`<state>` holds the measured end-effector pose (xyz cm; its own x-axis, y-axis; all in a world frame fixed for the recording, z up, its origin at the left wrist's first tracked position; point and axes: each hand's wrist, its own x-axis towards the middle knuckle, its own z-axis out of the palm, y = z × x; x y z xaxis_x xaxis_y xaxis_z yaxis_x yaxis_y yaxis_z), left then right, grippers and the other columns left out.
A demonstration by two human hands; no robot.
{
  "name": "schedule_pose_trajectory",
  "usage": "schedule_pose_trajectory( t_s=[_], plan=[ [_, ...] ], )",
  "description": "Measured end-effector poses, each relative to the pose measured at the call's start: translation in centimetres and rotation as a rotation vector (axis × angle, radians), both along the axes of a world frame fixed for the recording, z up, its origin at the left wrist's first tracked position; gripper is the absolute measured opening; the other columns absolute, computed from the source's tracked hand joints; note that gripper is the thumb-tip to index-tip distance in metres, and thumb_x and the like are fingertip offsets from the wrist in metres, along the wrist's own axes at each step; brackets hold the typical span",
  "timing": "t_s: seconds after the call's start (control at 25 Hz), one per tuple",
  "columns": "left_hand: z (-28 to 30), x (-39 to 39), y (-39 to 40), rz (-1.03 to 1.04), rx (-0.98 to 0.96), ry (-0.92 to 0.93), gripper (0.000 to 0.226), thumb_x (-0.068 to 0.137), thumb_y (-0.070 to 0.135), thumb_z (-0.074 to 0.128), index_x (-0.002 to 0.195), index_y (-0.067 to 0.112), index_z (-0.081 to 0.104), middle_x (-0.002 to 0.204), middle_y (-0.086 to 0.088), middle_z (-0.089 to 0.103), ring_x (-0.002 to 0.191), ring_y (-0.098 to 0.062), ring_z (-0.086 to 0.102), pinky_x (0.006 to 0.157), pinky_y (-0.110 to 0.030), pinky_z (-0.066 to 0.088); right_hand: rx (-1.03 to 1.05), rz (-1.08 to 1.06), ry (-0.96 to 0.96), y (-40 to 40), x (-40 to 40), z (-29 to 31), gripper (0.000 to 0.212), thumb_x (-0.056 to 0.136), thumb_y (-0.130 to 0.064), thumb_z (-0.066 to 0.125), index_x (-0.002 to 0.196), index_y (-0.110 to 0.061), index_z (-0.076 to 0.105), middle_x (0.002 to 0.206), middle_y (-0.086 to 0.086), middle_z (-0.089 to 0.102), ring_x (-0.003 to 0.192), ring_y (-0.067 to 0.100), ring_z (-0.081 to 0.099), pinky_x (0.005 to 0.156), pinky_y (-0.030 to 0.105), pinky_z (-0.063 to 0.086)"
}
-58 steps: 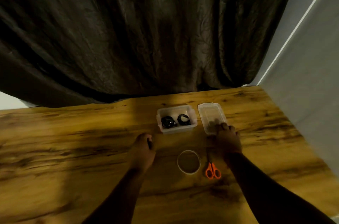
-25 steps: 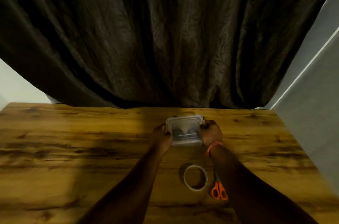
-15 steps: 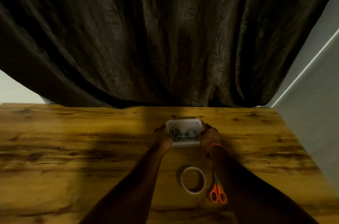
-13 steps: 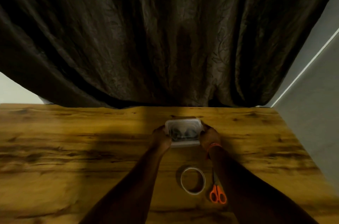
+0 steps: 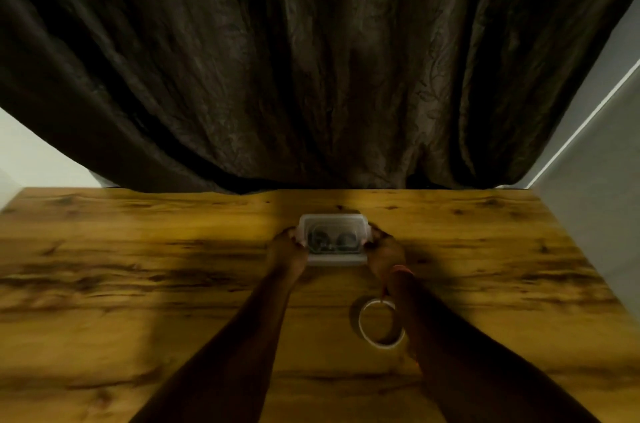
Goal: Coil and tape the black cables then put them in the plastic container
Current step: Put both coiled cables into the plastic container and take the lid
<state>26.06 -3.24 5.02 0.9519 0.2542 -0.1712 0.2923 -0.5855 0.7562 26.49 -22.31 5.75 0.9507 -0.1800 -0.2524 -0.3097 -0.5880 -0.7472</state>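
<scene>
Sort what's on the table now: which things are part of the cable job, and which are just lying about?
Job:
- container, lid on
- coiled cables inside
- left hand and right hand, gripping its ends
- tape roll, by the right forearm

Lying about:
- curtain behind the table

No writing, label, brand, number or sign can be read anywhere; the view is dim and blurred.

I count one clear plastic container [image 5: 333,260] with its transparent lid [image 5: 334,220] on, and two coiled black cables [image 5: 320,240] inside. There is one white tape roll [image 5: 381,323], and I see two hands, left [image 5: 288,251] and right [image 5: 385,253].
</scene>
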Motion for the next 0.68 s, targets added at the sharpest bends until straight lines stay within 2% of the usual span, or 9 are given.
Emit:
schedule_pose_trajectory(
  t_s=[0.08,0.16,0.24,0.36,0.44,0.52,0.56,0.64,0.68],
  plan=[
    [-0.1,-1.0,2.3,0.070,0.013,-0.032,0.024,0.094,0.013,0.059,0.117,0.009,0.061,0.116,-0.013,0.067,0.095,-0.025,0.063,0.069,-0.032,0.051,0.071,0.008,-0.004,2.2,-0.4,-0.2,0.045,0.098,-0.007,0.051,0.143,-0.009,0.046,0.138,0.013,0.056,0.122,0.030,0.054,0.098,0.025,0.040],
    [-0.2,-1.7,3.6,0.085,0.011,-0.057,0.012,0.093,0.018,0.062,0.103,0.010,0.061,0.106,-0.012,0.069,0.082,-0.019,0.057,0.057,-0.027,0.041,0.076,0.013,-0.010,3.4,-0.7,-0.1,0.043,0.098,-0.007,0.050,0.142,-0.007,0.048,0.139,0.014,0.055,0.123,0.031,0.053,0.103,0.029,0.039],
    [-0.5,-1.9,4.0,0.058,0.000,-0.057,0.017,0.093,0.023,0.064,0.100,0.008,0.060,0.103,-0.013,0.068,0.083,-0.021,0.057,0.062,-0.028,0.040,0.098,0.003,-0.005,3.6,-1.2,0.2,0.044,0.099,-0.011,0.050,0.143,-0.011,0.047,0.142,0.012,0.053,0.125,0.031,0.052,0.105,0.031,0.040],
    [0.0,-2.7,4.5,0.044,0.018,-0.054,0.028,0.099,0.032,0.053,0.113,0.008,0.057,0.109,-0.015,0.064,0.085,-0.024,0.057,0.061,-0.031,0.041,0.118,0.009,-0.021,2.5,-2.0,0.6,0.057,0.100,-0.023,0.051,0.152,-0.014,0.029,0.157,0.010,0.031,0.142,0.031,0.032,0.116,0.034,0.027],
    [0.4,-3.9,5.4,0.015,0.212,-0.158,0.033,0.100,0.033,0.048,0.122,0.010,0.056,0.118,-0.016,0.058,0.093,-0.027,0.056,0.068,-0.033,0.044,0.016,-0.057,-0.132,0.2,-3.1,1.1,0.059,0.098,-0.033,0.052,0.150,-0.010,0.035,0.151,0.018,0.040,0.137,0.036,0.039,0.114,0.044,0.033],
    [0.4,-5.9,5.6,-0.228,0.487,-0.347,0.030,0.098,0.031,0.049,0.121,0.014,0.059,0.121,-0.011,0.055,0.103,-0.027,0.055,0.080,-0.038,0.048,-0.135,-0.030,-0.309,-3.1,-5.6,1.4,0.048,0.095,-0.036,0.048,0.136,-0.011,0.055,0.133,0.017,0.058,0.122,0.037,0.053,0.104,0.046,0.042],
    [0.5,-7.3,4.9,-0.393,0.559,-0.416,0.028,0.098,0.031,0.049,0.120,0.016,0.060,0.123,-0.008,0.055,0.107,-0.026,0.055,0.083,-0.039,0.049,-0.225,0.008,-0.347,-4.7,-7.3,1.1,0.043,0.095,-0.031,0.048,0.133,-0.014,0.058,0.128,0.014,0.062,0.117,0.036,0.055,0.101,0.044,0.043],
    [0.1,-10.4,2.5,-0.661,0.580,-0.435,0.031,0.097,0.033,0.048,0.122,0.020,0.059,0.131,-0.005,0.054,0.117,-0.026,0.053,0.093,-0.039,0.046,-0.394,0.085,-0.344,-7.7,-11.1,0.0,0.042,0.095,-0.024,0.051,0.136,-0.017,0.056,0.125,0.012,0.061,0.114,0.034,0.055,0.099,0.042,0.043],
    [-0.4,-12.0,1.0,-0.760,0.581,-0.399,0.035,0.098,0.036,0.045,0.129,0.022,0.055,0.139,-0.005,0.050,0.126,-0.027,0.048,0.101,-0.039,0.042,-0.493,0.142,-0.312,-8.7,-13.0,-0.7,0.046,0.094,-0.028,0.051,0.139,-0.018,0.052,0.126,0.011,0.059,0.113,0.032,0.054,0.098,0.041,0.043]
  ],
)
